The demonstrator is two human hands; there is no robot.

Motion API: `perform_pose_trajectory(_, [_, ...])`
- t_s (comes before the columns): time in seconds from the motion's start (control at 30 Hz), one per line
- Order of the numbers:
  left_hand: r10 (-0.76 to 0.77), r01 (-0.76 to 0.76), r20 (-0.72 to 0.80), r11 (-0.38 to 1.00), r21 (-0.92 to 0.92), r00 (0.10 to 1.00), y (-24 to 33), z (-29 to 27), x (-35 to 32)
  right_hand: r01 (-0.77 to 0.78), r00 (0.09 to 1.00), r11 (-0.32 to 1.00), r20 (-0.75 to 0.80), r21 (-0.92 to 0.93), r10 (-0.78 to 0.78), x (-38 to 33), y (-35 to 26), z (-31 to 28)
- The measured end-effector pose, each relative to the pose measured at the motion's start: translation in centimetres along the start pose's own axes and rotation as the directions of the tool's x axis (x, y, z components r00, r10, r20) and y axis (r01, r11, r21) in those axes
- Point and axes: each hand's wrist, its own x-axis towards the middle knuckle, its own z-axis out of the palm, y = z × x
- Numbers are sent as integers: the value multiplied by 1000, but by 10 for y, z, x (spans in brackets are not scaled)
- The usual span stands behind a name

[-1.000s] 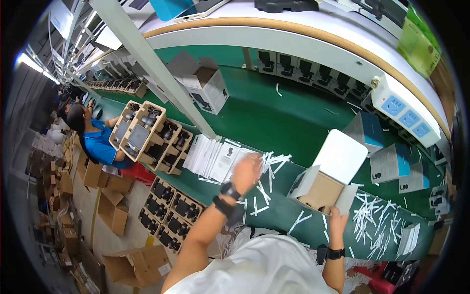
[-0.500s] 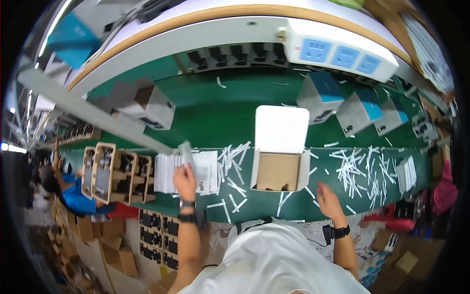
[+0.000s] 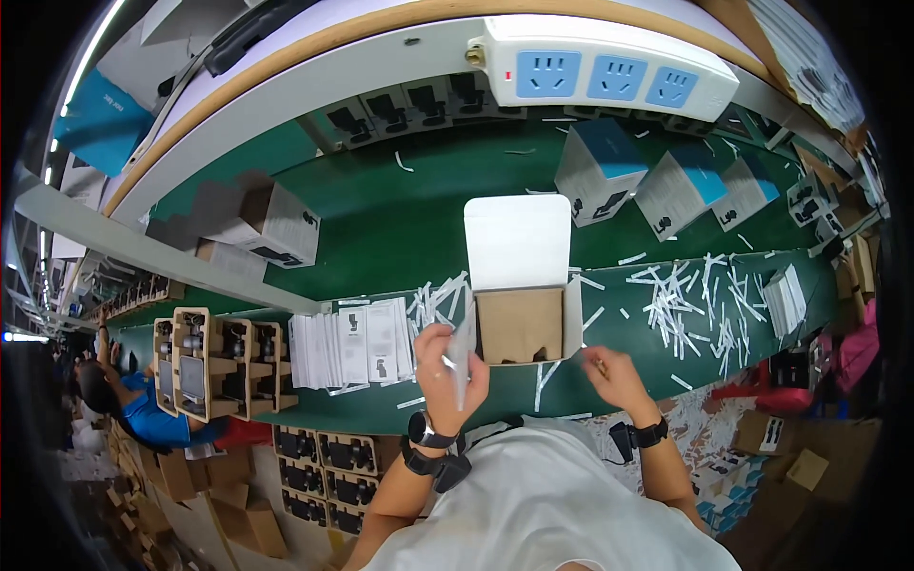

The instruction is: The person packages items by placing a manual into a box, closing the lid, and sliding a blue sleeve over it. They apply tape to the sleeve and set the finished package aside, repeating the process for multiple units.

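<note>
My left hand [image 3: 450, 383] is closed on a folded white leaflet [image 3: 464, 357], held upright on edge beside the left wall of an open box. The white box [image 3: 517, 243] stands with its lid raised at the back, and a brown cardboard insert [image 3: 519, 324] fills its inside. By the box's front right corner hovers my right hand [image 3: 617, 379], its fingers loosely bent and nothing visible in them; I cannot tell whether the fingertips touch the box. Stacks of printed white leaflets [image 3: 378, 341] lie left of my left hand.
Loose white paper strips [image 3: 671, 306] litter the green bench [image 3: 400, 219]. Closed white-and-blue boxes [image 3: 600, 176] stand at the back right, and another box [image 3: 281, 224] at the back left. Brown trays of black parts [image 3: 224, 366] sit at the left. A socket strip [image 3: 609, 71] hangs above; a co-worker [image 3: 143, 400] is far left.
My left hand has moved right from the leaflet stacks to the box, carrying a leaflet. My right hand has come left toward the box's front right corner. The view has shifted slightly.
</note>
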Motion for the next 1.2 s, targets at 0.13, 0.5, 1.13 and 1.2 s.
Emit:
perform_pose_trajectory(0.13, [-65, 66, 15, 997, -44, 998, 7, 8, 1, 146, 970, 934, -232, 326, -71, 16, -33, -20])
perform_pose_trajectory(0.5, [-349, 359, 156, 933, -37, 924, -20, 20, -17, 421, 886, 907, -215, 0, -411, 25, -67, -5])
perform_pose_trajectory(1.13, [260, -415, 628, 903, 112, 734, 8, 42, -11, 179, 897, 981, -396, -77, -195, 72, -55, -6])
perform_pose_trajectory(1.2, [260, -418, 618, 900, 123, 742, 0, 46, -17, 311, 843, 946, -432, -93, -320, 70, -88, 7])
